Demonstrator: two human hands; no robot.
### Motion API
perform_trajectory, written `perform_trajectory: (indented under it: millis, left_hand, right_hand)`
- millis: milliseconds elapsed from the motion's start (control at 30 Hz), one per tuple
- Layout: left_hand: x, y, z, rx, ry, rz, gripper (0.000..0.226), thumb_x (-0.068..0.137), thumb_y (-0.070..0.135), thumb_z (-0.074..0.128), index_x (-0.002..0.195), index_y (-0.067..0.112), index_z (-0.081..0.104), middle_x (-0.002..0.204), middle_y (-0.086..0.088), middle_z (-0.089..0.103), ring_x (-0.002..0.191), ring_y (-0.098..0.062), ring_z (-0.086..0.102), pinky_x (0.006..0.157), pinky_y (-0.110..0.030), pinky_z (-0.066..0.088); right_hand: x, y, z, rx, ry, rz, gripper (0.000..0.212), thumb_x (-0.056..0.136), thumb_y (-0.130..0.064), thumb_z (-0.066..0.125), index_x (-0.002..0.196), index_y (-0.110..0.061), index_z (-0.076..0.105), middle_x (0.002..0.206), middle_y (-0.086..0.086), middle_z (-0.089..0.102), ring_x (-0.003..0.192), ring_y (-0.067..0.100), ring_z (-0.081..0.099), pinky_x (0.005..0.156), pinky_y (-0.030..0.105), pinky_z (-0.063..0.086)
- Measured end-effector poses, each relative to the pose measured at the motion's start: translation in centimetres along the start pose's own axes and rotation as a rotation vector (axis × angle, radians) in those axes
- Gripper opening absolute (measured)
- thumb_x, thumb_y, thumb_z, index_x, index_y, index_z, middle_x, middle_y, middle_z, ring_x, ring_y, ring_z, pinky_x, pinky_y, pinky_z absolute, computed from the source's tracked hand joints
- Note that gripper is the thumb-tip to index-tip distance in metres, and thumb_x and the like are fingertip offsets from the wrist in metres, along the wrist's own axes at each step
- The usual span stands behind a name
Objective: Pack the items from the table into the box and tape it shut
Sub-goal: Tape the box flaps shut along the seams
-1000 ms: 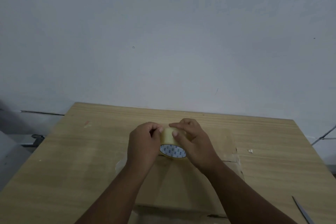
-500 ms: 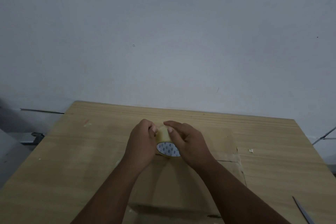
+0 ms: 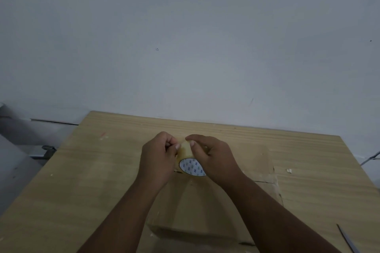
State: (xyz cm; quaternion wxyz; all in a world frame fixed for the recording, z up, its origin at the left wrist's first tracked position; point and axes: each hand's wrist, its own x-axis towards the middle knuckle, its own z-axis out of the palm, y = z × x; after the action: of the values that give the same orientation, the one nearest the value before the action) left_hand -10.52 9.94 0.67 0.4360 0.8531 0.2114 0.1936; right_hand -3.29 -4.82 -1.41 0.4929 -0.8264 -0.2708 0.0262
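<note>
A roll of clear tape (image 3: pixel 188 157) with a white printed core is held above the closed cardboard box (image 3: pixel 197 207) in the middle of the wooden table (image 3: pixel 82 181). My right hand (image 3: pixel 213 160) grips the roll from the right, fingers curled over its top. My left hand (image 3: pixel 158 158) is on the roll's left side with its thumb and fingers pinching at the tape's outer surface. The box's top flaps lie flat under my forearms; its contents are hidden.
A scissor blade (image 3: pixel 347 241) lies at the table's lower right edge. Small white scraps (image 3: pixel 289 170) lie to the right of the box. A plain grey wall stands behind the table, and a pipe and clamp (image 3: pixel 48 148) sit off the left edge.
Both hands and the roll have shifted slightly left and away from me. My left thumb has moved onto the roll's outer face.
</note>
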Motion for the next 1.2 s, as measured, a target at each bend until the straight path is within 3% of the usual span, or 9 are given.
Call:
perform_trajectory:
  millis: [133,233,433,533,633,733,833,1034,1200]
  left_hand:
    - [0.7,0.0,-1.0,-0.002,-0.094,-0.064,0.016,0.094,0.007,0.065,0.08,0.014,0.063,0.073,-0.001,0.07,0.072,-0.02,0.068,0.072,-0.04,0.058]
    - [0.8,-0.3,-1.9,-0.065,-0.142,-0.14,0.014,0.096,0.005,0.063,0.083,0.009,0.063,0.073,-0.006,0.07,0.071,-0.022,0.067,0.074,-0.046,0.058]
    - [1.0,-1.7,-2.6,-0.149,-0.185,-0.244,0.012,0.098,0.001,0.058,0.086,0.002,0.062,0.072,-0.011,0.068,0.065,-0.018,0.06,0.063,-0.033,0.051]
    - [0.7,-2.9,-2.1,-0.339,-0.208,-0.376,0.012,0.099,0.003,0.06,0.088,0.001,0.062,0.071,-0.011,0.066,0.066,-0.02,0.06,0.068,-0.036,0.053]
    - [0.3,-3.5,-1.9,-0.483,-0.181,-0.437,0.01,0.098,0.002,0.061,0.089,-0.001,0.063,0.075,-0.012,0.066,0.07,-0.02,0.063,0.07,-0.034,0.056]
    - [-0.1,-3.7,-1.2,-0.52,-0.115,-0.452,0.011,0.099,0.002,0.06,0.089,-0.001,0.06,0.079,-0.015,0.063,0.072,-0.023,0.061,0.072,-0.038,0.058]
    - [-0.5,-4.4,-0.8,-0.499,-0.041,-0.459,0.012,0.1,0.005,0.059,0.088,0.002,0.059,0.084,-0.016,0.064,0.076,-0.025,0.063,0.077,-0.044,0.061]
    - [-0.4,-4.7,-1.2,-0.407,-0.043,-0.376,0.012,0.098,-0.003,0.058,0.086,-0.001,0.06,0.075,-0.015,0.064,0.066,-0.02,0.061,0.061,-0.032,0.056]
    - [0.6,-6.2,-2.3,-0.28,-0.065,-0.339,0.013,0.097,-0.003,0.059,0.086,0.004,0.061,0.072,-0.012,0.066,0.063,-0.019,0.059,0.059,-0.032,0.048]
  right_hand:
    - [-0.2,-0.7,0.7,-0.056,0.031,-0.037,0.042,0.092,-0.046,0.044,0.114,-0.028,0.075,0.1,-0.003,0.076,0.088,0.01,0.068,0.078,0.036,0.057]
    - [0.0,-1.3,1.1,-0.193,0.012,-0.057,0.046,0.089,-0.051,0.039,0.113,-0.033,0.075,0.078,-0.002,0.068,0.069,0.012,0.061,0.064,0.035,0.053]
    - [0.8,-3.2,1.6,-0.396,-0.074,-0.092,0.058,0.084,-0.053,0.029,0.111,-0.031,0.075,0.087,-0.001,0.073,0.079,0.018,0.066,0.07,0.033,0.054]
    - [0.8,-3.5,1.2,-0.478,-0.158,-0.082,0.043,0.094,-0.048,0.042,0.122,-0.032,0.07,0.108,-0.001,0.073,0.096,0.02,0.067,0.083,0.035,0.055]
    - [0.3,-3.5,0.9,-0.418,-0.166,-0.056,0.051,0.093,-0.054,0.054,0.138,-0.03,0.056,0.131,-0.007,0.064,0.114,0.013,0.061,0.091,0.03,0.049]
    - [0.0,-2.9,0.9,-0.146,-0.007,0.012,0.035,0.086,-0.053,0.068,0.108,-0.026,0.064,0.103,-0.012,0.067,0.092,0.001,0.06,0.076,0.021,0.048]
    - [-0.8,-1.9,1.2,0.018,0.06,0.107,0.028,0.087,-0.048,0.071,0.079,-0.021,0.065,0.074,-0.005,0.065,0.073,0.007,0.061,0.06,0.02,0.046]
    - [-1.3,-1.6,1.2,0.16,0.014,0.135,0.028,0.093,-0.04,0.069,0.076,-0.017,0.068,0.073,0.001,0.066,0.071,0.013,0.063,0.064,0.028,0.048]
    - [-0.1,-2.7,1.2,-0.158,-0.05,0.027,0.034,0.086,-0.051,0.067,0.076,-0.019,0.069,0.07,-0.004,0.066,0.068,0.01,0.062,0.063,0.032,0.05]
